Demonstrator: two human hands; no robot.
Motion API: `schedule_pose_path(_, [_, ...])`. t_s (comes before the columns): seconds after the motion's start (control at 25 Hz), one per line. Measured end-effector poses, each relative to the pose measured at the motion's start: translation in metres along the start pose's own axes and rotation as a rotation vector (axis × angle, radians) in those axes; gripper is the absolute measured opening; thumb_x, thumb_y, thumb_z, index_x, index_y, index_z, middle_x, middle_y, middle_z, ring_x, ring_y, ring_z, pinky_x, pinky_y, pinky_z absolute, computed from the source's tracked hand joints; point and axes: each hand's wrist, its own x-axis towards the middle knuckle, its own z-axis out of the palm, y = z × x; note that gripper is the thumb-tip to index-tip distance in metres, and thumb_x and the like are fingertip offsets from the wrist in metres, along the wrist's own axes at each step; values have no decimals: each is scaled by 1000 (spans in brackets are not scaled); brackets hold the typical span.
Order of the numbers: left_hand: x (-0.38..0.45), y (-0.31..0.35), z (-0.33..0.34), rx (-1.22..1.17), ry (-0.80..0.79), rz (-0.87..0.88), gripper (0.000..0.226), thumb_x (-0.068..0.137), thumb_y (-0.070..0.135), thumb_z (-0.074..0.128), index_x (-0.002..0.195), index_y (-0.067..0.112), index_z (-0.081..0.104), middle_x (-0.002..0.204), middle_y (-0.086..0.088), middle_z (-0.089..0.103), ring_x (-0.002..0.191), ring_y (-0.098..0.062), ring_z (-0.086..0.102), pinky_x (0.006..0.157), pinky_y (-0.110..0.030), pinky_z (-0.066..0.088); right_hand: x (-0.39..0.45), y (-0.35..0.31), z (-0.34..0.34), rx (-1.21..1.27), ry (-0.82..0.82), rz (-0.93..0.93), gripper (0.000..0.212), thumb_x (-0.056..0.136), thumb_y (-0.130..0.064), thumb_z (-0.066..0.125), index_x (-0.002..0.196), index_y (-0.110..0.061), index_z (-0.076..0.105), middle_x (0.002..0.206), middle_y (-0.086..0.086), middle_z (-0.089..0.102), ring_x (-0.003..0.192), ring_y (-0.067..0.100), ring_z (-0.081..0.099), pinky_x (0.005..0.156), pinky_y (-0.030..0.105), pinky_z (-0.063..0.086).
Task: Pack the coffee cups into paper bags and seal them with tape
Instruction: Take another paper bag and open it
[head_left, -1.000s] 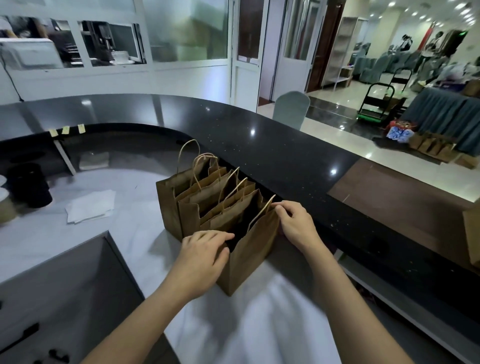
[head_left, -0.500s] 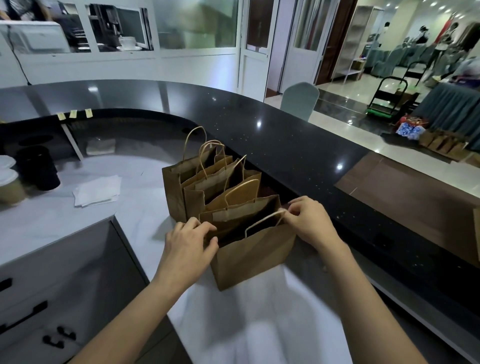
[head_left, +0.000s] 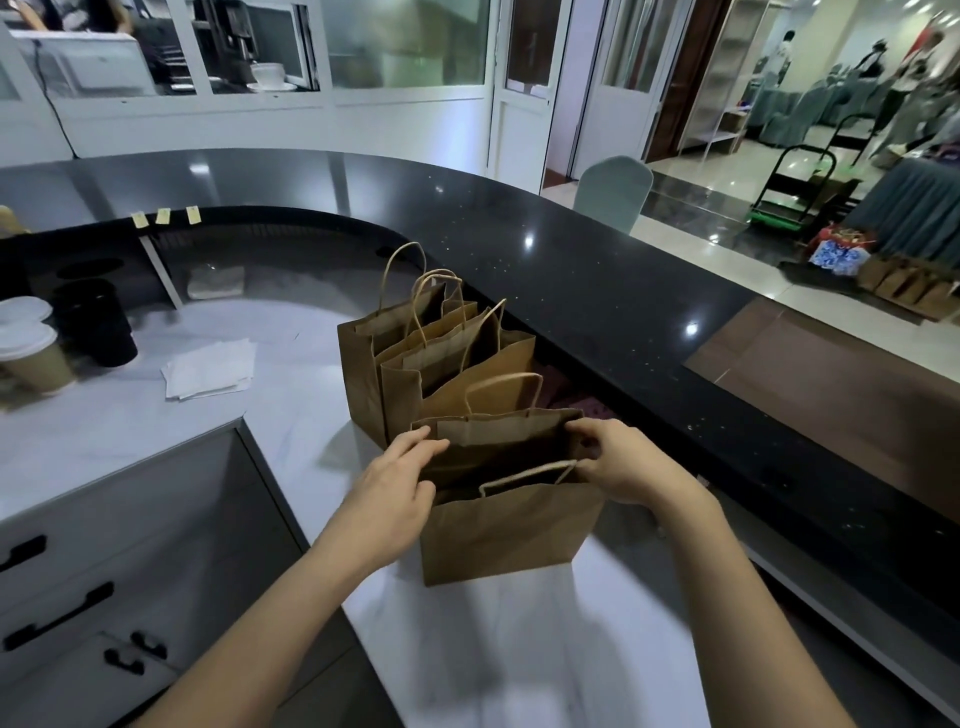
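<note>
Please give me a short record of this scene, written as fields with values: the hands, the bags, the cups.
left hand: grips left rim of the nearest brown paper bag
right hand: pinches its right rim
nearest bag: upright, mouth held open
other brown paper bags: upright row behind it
lidded paper coffee cups: far left, on the white counter

A brown paper bag with twisted paper handles (head_left: 506, 525) stands upright on the white marble counter (head_left: 291, 415), its mouth spread wide. The left hand (head_left: 400, 486) holds its left rim, the right hand (head_left: 621, 462) pinches its right rim. Just behind this bag stand more brown paper bags (head_left: 415, 358); far to its left are lidded paper coffee cups (head_left: 34, 353) and white napkins (head_left: 210, 366).
</note>
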Motion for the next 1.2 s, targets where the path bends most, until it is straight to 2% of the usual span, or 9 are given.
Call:
schedule_pose_path(0.16, [-7, 0, 4, -72, -62, 32, 62, 99, 14, 49, 152, 39, 31, 164, 23, 3, 147, -12, 26, 102, -17, 40, -14, 0, 6, 12, -59, -1, 81, 91, -8, 68, 158, -30, 29, 156, 3, 42, 134, 22, 50, 101, 31, 49])
schedule_pose_path(0.24, [-11, -3, 3, -107, -92, 43, 68, 97, 10, 52, 153, 42, 28, 162, 28, -4, 148, -10, 22, 92, -8, 38, -23, -2, 7, 37, -89, 4, 89, 88, -2, 69, 159, -33, 25, 159, 2, 37, 123, 20, 55, 88, 24, 53])
schedule_pose_path(0.36, [-18, -9, -2, -137, -116, 65, 73, 97, 5, 50, 153, 44, 25, 160, 31, -11, 151, -8, 13, 100, -12, 38, -34, -8, 14, 81, -131, 7, 96, 87, 2, 68, 160, -37, 20, 162, 3, 31, 98, 12, 61, 61, 18, 55])
schedule_pose_path(0.52, [-33, -16, -17, -120, -108, 38, 74, 97, 6, 52, 153, 45, 23, 159, 33, -14, 149, -5, 12, 100, -16, 45, -51, -26, 20, 133, -142, -5, 97, 87, 5, 66, 160, -38, 18, 163, 4, 28, 83, 14, 69, 64, 27, 62])
schedule_pose_path(0.76, [-55, -32, -48, -137, -61, -20, 75, 95, 4, 55, 151, 45, 27, 158, 35, -13, 129, 17, 12, 81, 2, 40, -48, -60, 37, 114, -217, -58, 97, 89, 4, 66, 160, -40, 16, 157, 6, 35, 83, 17, 71, 69, 39, 63])
schedule_pose_path(0.88, [-65, -47, -61, -154, -6, -58, 75, 93, 4, 56, 151, 44, 30, 157, 37, -11, 136, 1, 29, 75, -6, 46, -41, -77, 48, 124, -255, -105, 96, 89, 3, 66, 160, -40, 17, 133, -3, 50, 81, 18, 70, 70, 41, 63])
schedule_pose_path(1.0, [-74, -66, -73, -170, 29, -133, 76, 92, 2, 56, 152, 41, 31, 158, 36, -8, 121, -29, 53, 65, -10, 45, -33, -96, 59, 115, -300, -147, 95, 89, 0, 67, 159, -41, 17, 101, -16, 50, 77, 19, 72, 67, 41, 63])
schedule_pose_path(1.08, [-81, -81, -84, -176, 55, -161, 77, 91, 2, 56, 152, 41, 30, 157, 38, -8, 111, -19, 56, 65, -13, 45, -26, -115, 68, 98, -313, -178, 95, 88, -1, 67, 159, -41, 17, 105, -11, 53, 78, 21, 72, 66, 43, 62])
schedule_pose_path(1.2, [-89, -97, -103, -171, 86, -173, 78, 90, 3, 56, 151, 45, 30, 154, 43, -9, 118, 14, 42, 77, -22, 51, -17, -143, 78, 78, -299, -229, 95, 87, -2, 67, 160, -38, 17, 134, 1, 50, 79, 22, 72, 65, 44, 62])
